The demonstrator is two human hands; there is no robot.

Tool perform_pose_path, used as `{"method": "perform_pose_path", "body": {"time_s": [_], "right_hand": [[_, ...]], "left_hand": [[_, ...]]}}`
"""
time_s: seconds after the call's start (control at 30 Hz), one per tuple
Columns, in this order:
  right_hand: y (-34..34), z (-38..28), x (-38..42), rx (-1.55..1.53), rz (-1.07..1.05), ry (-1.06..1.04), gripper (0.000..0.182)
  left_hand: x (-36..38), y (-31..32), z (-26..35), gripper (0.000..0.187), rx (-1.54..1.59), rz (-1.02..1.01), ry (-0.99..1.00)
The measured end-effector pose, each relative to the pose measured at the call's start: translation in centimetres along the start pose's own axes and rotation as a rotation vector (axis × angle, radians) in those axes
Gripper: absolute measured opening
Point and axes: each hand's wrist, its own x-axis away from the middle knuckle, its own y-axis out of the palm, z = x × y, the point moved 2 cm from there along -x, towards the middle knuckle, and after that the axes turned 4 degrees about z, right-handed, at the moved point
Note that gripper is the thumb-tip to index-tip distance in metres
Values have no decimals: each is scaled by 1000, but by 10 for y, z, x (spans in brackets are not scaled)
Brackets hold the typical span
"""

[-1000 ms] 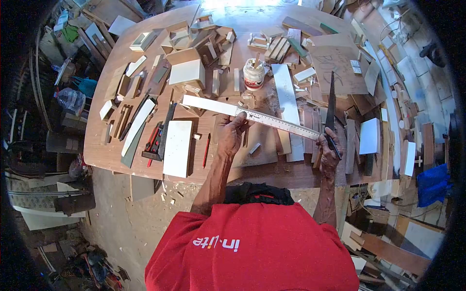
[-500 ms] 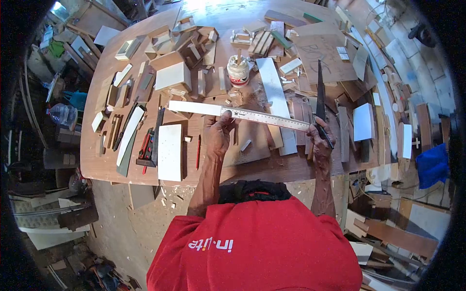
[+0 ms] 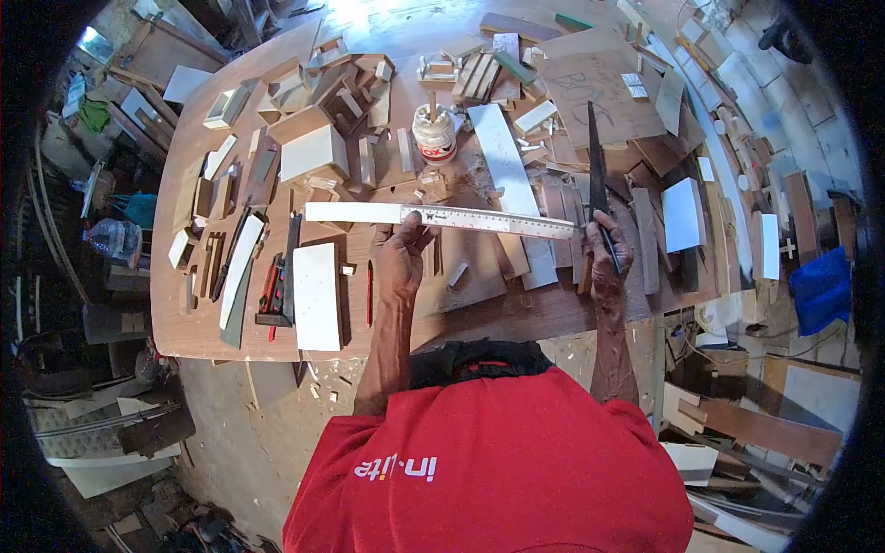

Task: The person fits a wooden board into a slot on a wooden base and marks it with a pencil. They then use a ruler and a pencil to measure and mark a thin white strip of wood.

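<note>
My left hand (image 3: 401, 253) is closed, pinching a white strip (image 3: 350, 213) and a ruler (image 3: 498, 222) where they overlap. Strip and ruler stretch nearly level above the table, the ruler pointing right. Its right end stops just beside my right hand (image 3: 608, 247); whether they touch is unclear. That hand is closed round the lower end of a long, dark, tapered blade (image 3: 597, 166), whose tip points away from me. Beyond the ruler stands an open jar (image 3: 434, 138) with a stick in it.
Wooden boxes (image 3: 313, 152) and offcuts cover the table's far left. A white board (image 3: 318, 297), a red pencil (image 3: 371, 293) and a red-and-black tool (image 3: 273, 290) lie near the front edge. A long white panel (image 3: 507, 166) lies beyond the ruler. Wood pieces crowd the right.
The ruler's right end has come slightly away from my right fingers, which earlier reached it. The ruler and strip lie a little more level. The whole view has shifted slightly.
</note>
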Motion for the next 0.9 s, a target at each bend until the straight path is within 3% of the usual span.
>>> {"method": "perform_pose_path", "body": {"time_s": [0.2, 0.27, 0.3, 0.37, 0.5, 0.9], "right_hand": [[-4, -38, 1, 204, 175, -179, 28], [9, -66, 12, 304, 13, -460, 36], [11, -75, 13, 304, 15, -460, 36], [21, -86, 18, 645, -259, -717, 46], [33, -88, 22, 774, -405, -737, 46], [31, -80, 18, 755, -509, -735, 36]], "left_hand": [[1, 0, 4, 20, 9, 23, 0], [1, 0, 4, 20, -1, 22, -7], [0, -1, 4, 19, -5, 21, -18], [1, 1, 4, 19, -9, 19, -30], [3, 3, 5, 16, 6, -5, -17], [-1, -5, 1, 14, -16, -37, -30]]}}
